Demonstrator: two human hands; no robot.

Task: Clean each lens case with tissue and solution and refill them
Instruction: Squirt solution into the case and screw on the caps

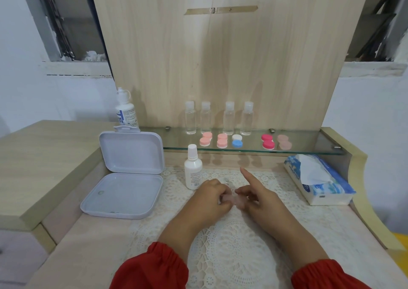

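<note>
Pale pink lens case [233, 199] pinched between left hand [210, 197] and right hand [261, 197], apparently being opened or closed; next likely needs tissue pack [318, 179], right of hands

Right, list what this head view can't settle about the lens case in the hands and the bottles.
- Lens case: mostly covered by the left hand and right hand; caps on or off, wet or dry, cannot be told.
- Small white bottle: label print too small.
- Back solution bottle: label partly hidden by the open white box lid.
- Four clear bottles: fill level unclear.
</note>
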